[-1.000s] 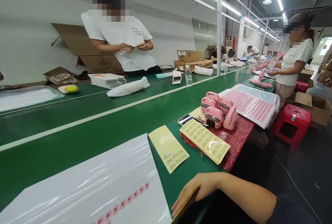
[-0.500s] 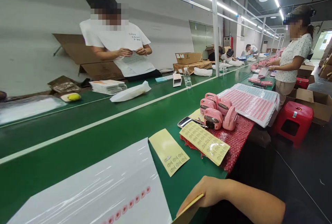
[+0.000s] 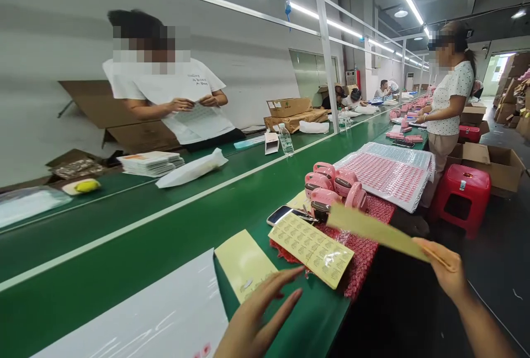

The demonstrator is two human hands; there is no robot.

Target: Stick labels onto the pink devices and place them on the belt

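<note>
Head view, looking forward along belt point(image 3: 124, 247)

Left hand point(image 3: 252, 322) and right hand point(image 3: 445, 272) bare — right forearm point(image 3: 484, 327) apparently unsleeved too.

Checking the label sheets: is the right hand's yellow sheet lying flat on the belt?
No, the right hand holds the yellow sheet up, off the green belt.

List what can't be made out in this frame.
Head view: print on the label sheet, too small to read.
Front pink device, partly hidden by the yellow strip in the right hand.
Left hand: wrist cut off by bottom edge; contact with the belt unclear.
</note>
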